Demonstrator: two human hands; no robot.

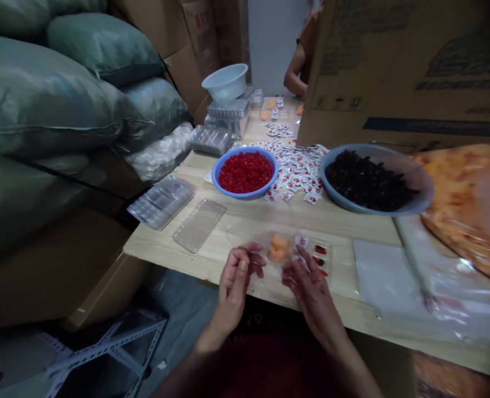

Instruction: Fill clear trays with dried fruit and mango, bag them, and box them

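- My left hand (239, 273) is nearest, just over the table's front edge, thumb and fingertips drawn close together. Blur hides whether they pinch clear film; cannot tell.
- My right hand (309, 284) is beside it, fingers loosely bent and slightly apart at the tray's near side. Cannot tell whether they grip its edge.
- The tray (328, 257), clear, is at the table's front, just beyond and between my hands, its right part beyond my right fingers. Orange pieces (279, 247) show at its left, a sachet (301, 241) in the middle, black and red bits (320, 261) at its right.
- Step in hand, my judgement: handling this filled tray at its left end, perhaps with film about it.
- Next move, my judgement: it calls for a light hold on both sides and a level tray, so nothing slides out of its compartment.
- Flat clear bags (380, 271) lie on the table (154, 240) to the right of the tray.
- A clear lid or tray (199, 224) lies flat to the left, near a tray stack (162, 202).
- Farther on: red bowl (245, 172), loose sachets (297, 166), black bowl (375, 179), in a row left to right; an orange bag (469, 193) is beside the last.
- Farthest: a basin (226, 83) on stacked trays, and a co-worker's arm (297, 72) beside a carton (394, 61).
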